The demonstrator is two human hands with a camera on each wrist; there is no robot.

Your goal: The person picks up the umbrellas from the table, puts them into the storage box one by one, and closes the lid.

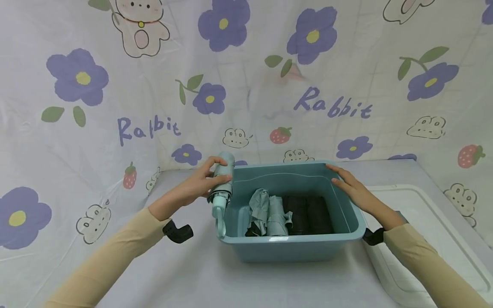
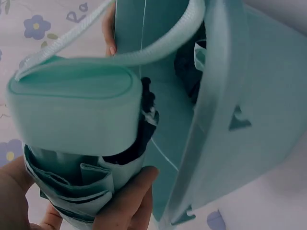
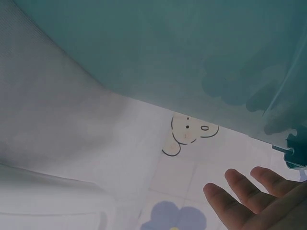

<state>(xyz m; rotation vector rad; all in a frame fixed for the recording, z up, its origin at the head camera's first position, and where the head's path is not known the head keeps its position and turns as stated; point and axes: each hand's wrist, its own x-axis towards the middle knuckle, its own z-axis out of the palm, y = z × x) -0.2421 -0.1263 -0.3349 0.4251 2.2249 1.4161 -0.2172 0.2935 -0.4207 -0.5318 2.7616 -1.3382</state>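
Observation:
My left hand (image 1: 196, 184) grips a folded light-teal umbrella (image 1: 224, 170) over the left end of a teal plastic bin (image 1: 285, 250). Its handle (image 2: 72, 120) points down toward the left wrist camera, with a wrist strap (image 2: 144, 56) looping from it. Thumb and fingers wrap the folded fabric. My right hand (image 1: 356, 194) rests at the bin's right rim near the back corner. In the right wrist view its fingers (image 3: 244, 191) extend loosely beside the outer wall. Inside the bin lie two light-blue folded bundles (image 1: 276, 216) and, to their right, two black ones (image 1: 308, 216).
A white lid-like panel (image 1: 420, 239) lies on the table to the right of the bin, partly under my right forearm. A pale cloth covers the table (image 1: 269, 286). Behind stands a curtain (image 1: 246, 115) printed with purple flowers and rabbits.

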